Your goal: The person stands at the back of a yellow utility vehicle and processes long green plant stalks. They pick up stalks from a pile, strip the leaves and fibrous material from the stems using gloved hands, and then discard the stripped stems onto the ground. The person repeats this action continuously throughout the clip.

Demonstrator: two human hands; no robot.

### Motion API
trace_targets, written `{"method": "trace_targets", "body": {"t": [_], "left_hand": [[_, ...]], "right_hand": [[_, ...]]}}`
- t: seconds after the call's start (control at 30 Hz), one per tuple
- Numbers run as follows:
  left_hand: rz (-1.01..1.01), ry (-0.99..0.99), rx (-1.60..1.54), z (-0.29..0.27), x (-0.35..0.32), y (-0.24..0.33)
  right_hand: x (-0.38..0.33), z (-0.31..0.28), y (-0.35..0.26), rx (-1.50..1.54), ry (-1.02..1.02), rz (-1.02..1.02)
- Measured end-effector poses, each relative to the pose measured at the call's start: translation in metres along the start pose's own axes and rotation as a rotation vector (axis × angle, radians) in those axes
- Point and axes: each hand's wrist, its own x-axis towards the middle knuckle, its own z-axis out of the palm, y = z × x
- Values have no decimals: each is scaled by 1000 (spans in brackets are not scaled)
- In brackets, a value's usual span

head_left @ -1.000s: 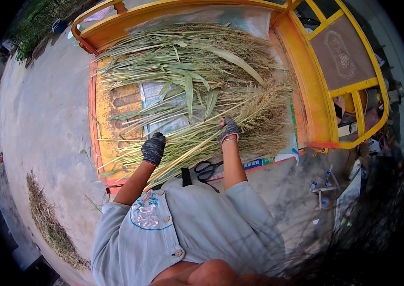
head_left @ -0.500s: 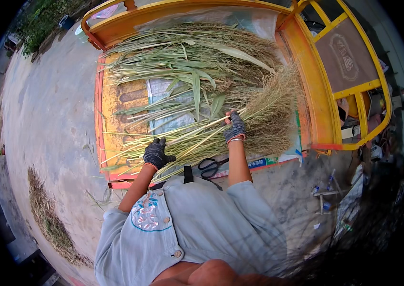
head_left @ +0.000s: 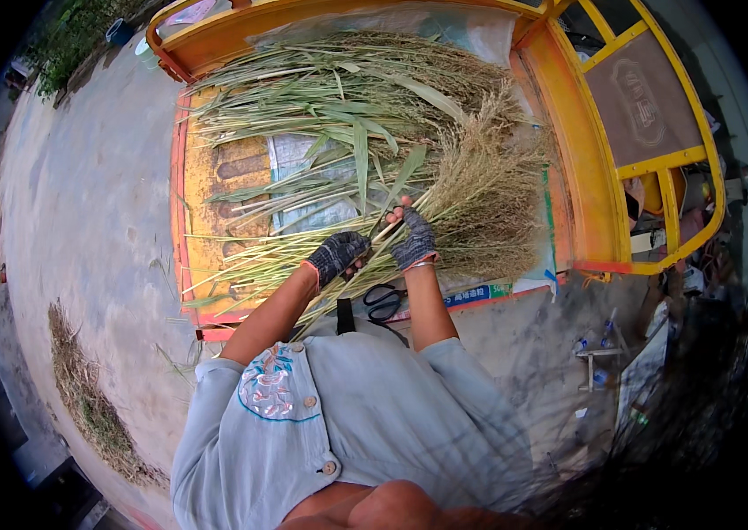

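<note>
My left hand (head_left: 341, 256), in a dark grey knitted glove with bare fingertips, is closed around plant stalks. Just to its right, my right hand (head_left: 415, 240), gloved alike, grips the same bunch nearer the seed heads, its fingertips showing on the far side. These long pale green stalks (head_left: 281, 258) lie across a yellow truck bed (head_left: 206, 243), with feathery brown seed heads (head_left: 489, 190) fanning out to the right. Black-handled scissors (head_left: 383, 303) rest at the bed's near edge, below my hands, touched by neither.
A thicker pile of stalks (head_left: 303, 97) with broad leaves covers the far side of the bed. Beneath lies a pale plastic sheet (head_left: 312, 216). Yellow rails and a brown panel (head_left: 643, 110) rise at the right. Dried stalks (head_left: 96, 406) lie on the concrete at the left.
My left hand has moved right and up along the stalks, close to my right hand. My right hand has shifted slightly left, and the seed heads it holds have swung upward.
</note>
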Motion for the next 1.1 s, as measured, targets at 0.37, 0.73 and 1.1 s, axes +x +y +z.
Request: {"method": "trace_targets", "body": {"t": [0.37,0.73,1.1], "left_hand": [[-146,9,98,-30,-25,-60],[-742,1163,560,-318,-362,-283],[208,1172,997,-248,-94,-118]], "right_hand": [[26,-20,-27,-148,470,-229],[82,-49,-49,-84,567,-199],[69,-100,-3,-46,486,-229]]}}
